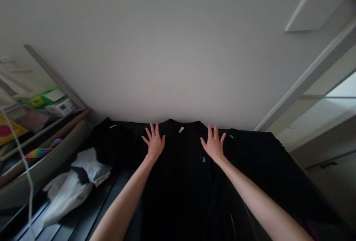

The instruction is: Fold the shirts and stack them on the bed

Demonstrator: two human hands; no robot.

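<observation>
A black shirt (180, 181) lies spread out in front of me, its collar toward the wall. A small white tag shows at the neck and a small pale print on the chest. My left hand (154, 142) rests flat on the left shoulder area, fingers spread. On the other shoulder area lies my right hand (214, 142), also flat with its fingers apart. Neither hand grips the cloth. Where the shirt's lower part ends cannot be made out against the dark surroundings.
Left of the shirt are a bunched black garment (114, 144) and a crumpled grey-white cloth (75, 185) on dark slats (102, 200). More black clothing (258, 159) lies to the right. A pale wall (178, 55) rises behind. Shelves with boxes (62, 107) and a white cable (26, 163) stand far left.
</observation>
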